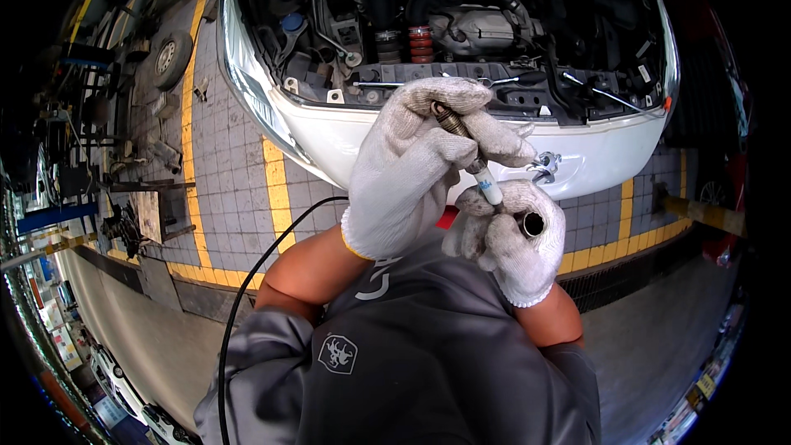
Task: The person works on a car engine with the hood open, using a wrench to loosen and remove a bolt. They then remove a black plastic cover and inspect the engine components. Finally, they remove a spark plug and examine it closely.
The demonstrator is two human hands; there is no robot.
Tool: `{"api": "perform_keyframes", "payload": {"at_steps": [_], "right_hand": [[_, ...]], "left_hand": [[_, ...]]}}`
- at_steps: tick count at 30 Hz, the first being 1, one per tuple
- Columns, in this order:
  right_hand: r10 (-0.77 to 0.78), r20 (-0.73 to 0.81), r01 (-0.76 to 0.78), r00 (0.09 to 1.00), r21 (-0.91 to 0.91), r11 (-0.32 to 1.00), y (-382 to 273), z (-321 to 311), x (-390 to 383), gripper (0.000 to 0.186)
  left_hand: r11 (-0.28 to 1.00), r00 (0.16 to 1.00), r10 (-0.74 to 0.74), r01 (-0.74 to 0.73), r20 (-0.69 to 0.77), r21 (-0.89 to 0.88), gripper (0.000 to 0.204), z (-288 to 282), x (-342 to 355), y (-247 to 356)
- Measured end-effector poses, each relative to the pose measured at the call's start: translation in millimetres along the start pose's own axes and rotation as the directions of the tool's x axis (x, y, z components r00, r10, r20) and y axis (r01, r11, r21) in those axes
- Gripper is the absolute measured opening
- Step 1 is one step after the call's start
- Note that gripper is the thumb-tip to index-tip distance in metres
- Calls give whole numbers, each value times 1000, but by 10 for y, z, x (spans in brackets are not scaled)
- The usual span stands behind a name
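In front of my chest, both hands wear off-white knitted work gloves. My left hand [404, 152] pinches a spark plug [489, 186] between thumb and fingers. The plug is tilted, its dark threaded metal end up in the left fingers and its white ceramic part pointing down to the right. Just below, my right hand [531, 251] is closed around a round metal socket [534, 224], whose dark open end faces up. The right fingertips are right by the plug's white end; whether they touch it I cannot tell.
Ahead stands a white car with its engine bay [478, 29] uncovered and its front bumper [329, 144] near my hands. Long-handled tools, including a ratchet [606, 97], lie along its front edge. A loose wheel [171, 59] is on the tiled floor at left. A black cable [235, 313] hangs beside my left arm.
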State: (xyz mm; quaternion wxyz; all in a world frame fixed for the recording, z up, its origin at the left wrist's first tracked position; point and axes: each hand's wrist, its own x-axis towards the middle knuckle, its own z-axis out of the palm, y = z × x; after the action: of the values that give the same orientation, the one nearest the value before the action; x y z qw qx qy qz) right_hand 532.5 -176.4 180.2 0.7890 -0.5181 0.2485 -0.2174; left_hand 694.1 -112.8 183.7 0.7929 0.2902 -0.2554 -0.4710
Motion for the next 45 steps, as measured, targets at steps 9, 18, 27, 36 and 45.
{"api": "perform_keyframes", "payload": {"at_steps": [9,18,27,36,45], "right_hand": [[-91,-62,81,994,-155,985,50,19,42,24],[-149,-184,96,971,-268,959,141,12,64,27],[-152,-220,73,964,-329,941,167,38,59,26],[2,-172,-15,985,-73,997,-17,35,175,16],[191,20,-178,981,468,866,197,-107,315,35]], "left_hand": [[995,995,-12,22,-99,94,30,-54,-9,-54],[989,969,16,22,-246,148,28,-13,-16,-65],[986,958,-35,80,-286,148,28,-2,-15,-24],[912,955,-106,205,-277,354,20,-10,-56,-7],[989,949,-97,126,-301,77,20,-156,54,-148]]}}
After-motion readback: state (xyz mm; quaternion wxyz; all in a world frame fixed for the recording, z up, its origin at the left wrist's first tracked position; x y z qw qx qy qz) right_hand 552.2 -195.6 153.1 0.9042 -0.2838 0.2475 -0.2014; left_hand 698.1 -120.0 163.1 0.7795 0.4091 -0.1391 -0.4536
